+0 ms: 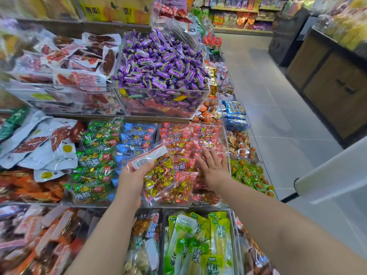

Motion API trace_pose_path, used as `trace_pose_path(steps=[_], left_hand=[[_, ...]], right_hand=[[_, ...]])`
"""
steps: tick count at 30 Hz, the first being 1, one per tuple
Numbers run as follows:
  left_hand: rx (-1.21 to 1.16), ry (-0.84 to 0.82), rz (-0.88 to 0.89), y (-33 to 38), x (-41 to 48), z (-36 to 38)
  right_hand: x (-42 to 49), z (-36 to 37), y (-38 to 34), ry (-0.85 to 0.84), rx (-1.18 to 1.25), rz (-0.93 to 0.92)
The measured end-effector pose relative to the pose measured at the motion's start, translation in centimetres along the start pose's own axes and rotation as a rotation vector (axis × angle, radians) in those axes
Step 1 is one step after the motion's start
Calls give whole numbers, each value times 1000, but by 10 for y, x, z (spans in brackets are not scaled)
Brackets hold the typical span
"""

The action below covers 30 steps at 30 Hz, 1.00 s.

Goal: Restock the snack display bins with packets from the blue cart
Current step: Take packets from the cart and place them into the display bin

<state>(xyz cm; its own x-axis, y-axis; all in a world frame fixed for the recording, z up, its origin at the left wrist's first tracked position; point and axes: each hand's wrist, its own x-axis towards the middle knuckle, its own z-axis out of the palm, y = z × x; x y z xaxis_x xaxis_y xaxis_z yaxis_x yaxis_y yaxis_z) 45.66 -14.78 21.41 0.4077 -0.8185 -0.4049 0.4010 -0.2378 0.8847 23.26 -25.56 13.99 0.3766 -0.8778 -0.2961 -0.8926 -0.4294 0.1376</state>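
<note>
My left hand [132,178] grips a red-edged clear packet [158,171] of gold-wrapped snacks, back side up with a white barcode label. I hold it above the front of the clear bin of red packets [190,139] on the middle shelf. My right hand [213,167] lies flat with fingers spread, pressing on the red packets in that same bin, just right of the held packet. The blue cart is not in view.
Left of the red bin are blue packets [137,135] and green packets [95,159]. A bin of purple candies [160,62] juts out above. Green-yellow packets [198,245] fill the lower shelf. Tiled aisle floor [278,116] lies to the right, with a white bar [327,175] close by.
</note>
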Motion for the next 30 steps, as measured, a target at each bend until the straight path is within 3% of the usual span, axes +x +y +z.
trace_pose_path(steps=[8, 13, 16, 18, 26, 30], left_hand=[[4, -11, -2, 0, 3, -1], [2, -10, 3, 0, 4, 1], [-15, -14, 10, 2, 3, 4], [-21, -17, 14, 3, 1, 6], [-6, -80, -13, 10, -3, 12], [-110, -200, -135, 16, -5, 15]], right_hand=[[-4, -7, -2, 91, 120, 2], [-25, -25, 16, 320, 112, -78], [-34, -24, 6, 74, 212, -38], [-30, -20, 0, -2, 260, 15], [-23, -33, 4, -92, 372, 52], [-37, -34, 12, 121, 441, 114]])
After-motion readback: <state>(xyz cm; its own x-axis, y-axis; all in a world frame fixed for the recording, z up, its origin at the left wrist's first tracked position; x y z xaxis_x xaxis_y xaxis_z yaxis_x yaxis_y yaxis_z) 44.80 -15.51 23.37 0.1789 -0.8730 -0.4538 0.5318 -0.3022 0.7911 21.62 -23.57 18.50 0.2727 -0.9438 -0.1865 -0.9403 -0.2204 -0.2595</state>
